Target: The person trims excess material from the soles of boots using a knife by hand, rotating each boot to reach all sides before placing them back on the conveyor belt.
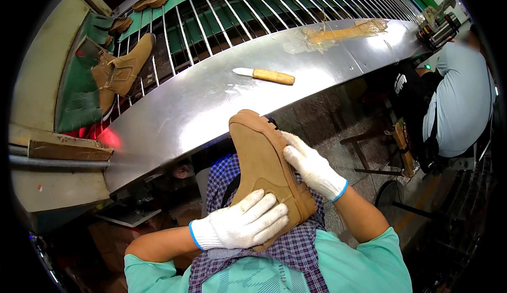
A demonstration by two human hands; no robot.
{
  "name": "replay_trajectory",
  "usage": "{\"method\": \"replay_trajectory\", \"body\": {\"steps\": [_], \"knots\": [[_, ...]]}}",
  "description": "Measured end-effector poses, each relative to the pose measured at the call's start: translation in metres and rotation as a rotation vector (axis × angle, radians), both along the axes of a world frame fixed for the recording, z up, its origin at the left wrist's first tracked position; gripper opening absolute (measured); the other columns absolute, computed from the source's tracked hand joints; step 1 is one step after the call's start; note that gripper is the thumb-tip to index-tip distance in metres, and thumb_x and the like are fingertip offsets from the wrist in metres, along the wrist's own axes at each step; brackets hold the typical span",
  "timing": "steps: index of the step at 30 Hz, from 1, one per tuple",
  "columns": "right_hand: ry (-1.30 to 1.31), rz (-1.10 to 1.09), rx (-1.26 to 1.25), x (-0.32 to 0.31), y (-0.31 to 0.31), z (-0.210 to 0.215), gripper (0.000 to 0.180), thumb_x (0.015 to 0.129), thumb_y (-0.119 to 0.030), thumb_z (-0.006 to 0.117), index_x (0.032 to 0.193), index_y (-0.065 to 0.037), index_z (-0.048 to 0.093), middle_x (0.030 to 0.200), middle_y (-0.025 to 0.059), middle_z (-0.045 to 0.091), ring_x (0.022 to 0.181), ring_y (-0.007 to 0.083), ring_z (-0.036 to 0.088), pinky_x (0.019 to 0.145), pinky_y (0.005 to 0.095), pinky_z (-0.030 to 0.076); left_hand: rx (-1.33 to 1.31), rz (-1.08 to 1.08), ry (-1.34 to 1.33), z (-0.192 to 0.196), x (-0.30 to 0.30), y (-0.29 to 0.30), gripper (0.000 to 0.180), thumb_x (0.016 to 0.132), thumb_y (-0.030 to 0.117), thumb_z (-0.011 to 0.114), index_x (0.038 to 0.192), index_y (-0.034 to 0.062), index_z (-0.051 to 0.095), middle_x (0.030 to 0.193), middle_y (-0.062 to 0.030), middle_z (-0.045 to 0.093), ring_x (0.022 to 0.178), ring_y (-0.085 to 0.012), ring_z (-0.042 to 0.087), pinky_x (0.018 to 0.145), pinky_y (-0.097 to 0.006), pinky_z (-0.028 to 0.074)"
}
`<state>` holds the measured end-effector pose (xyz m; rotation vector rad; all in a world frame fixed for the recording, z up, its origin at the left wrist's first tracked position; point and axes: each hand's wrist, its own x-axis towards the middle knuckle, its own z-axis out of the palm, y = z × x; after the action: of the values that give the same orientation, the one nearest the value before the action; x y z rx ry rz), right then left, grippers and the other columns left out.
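Note:
A tan boot [257, 161] with a thick brown lugged sole lies sideways over my lap, its toe pointing away from me. My left hand [248, 220], in a white knit glove with a blue cuff, lies with extended fingers across the heel and ankle part of the upper. My right hand [311, 165], gloved alike, grips the sole's edge near the forefoot; its fingertips partly pass behind the sole. On the metal bench beyond the toe lies a short knife [264, 75] with a wooden handle and a pale blade.
A curved metal bench edge [211, 118] runs before me. Behind it, a rack of metal rollers [232, 15] carries loose brown soles [150, 2] and tan boots [125, 66]. Brown tape [348, 30] sticks to the bench. At right a person [457, 97] sits near a wooden stool [404, 147].

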<state>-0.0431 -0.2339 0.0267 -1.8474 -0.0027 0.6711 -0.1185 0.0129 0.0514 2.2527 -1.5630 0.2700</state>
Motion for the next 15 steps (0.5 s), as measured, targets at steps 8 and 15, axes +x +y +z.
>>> {"method": "replay_trajectory", "body": {"steps": [8, 15], "knots": [[0.036, -0.055, 0.139, 0.021, 0.018, -0.022, 0.063, 0.115, -0.047, 0.040, 0.162, -0.005, 0.046, 0.153, 0.0231, 0.061, 0.142, 0.0328, 0.059, 0.120, 0.0419, 0.044, -0.016, -0.016, 0.039, 0.002, 0.004, 0.002, 0.039, 0.092, 0.031, 0.069, 0.122, 0.0088, 0.077, 0.128, -0.0108, 0.073, 0.116, -0.0299, 0.071, 0.108, -0.046, 0.057], [-0.098, -0.043, -0.216, 0.000, 0.018, -0.003, 0.070, 0.113, -0.052, 0.041, 0.161, -0.001, 0.041, 0.144, 0.0371, 0.060, 0.134, 0.0486, 0.062, 0.117, 0.0503, 0.046, 0.040, -0.046, -0.045, 0.002, 0.006, -0.008, 0.037, 0.092, 0.032, 0.069, 0.121, 0.0108, 0.077, 0.126, -0.0101, 0.073, 0.117, -0.0297, 0.071, 0.109, -0.045, 0.056]]}}
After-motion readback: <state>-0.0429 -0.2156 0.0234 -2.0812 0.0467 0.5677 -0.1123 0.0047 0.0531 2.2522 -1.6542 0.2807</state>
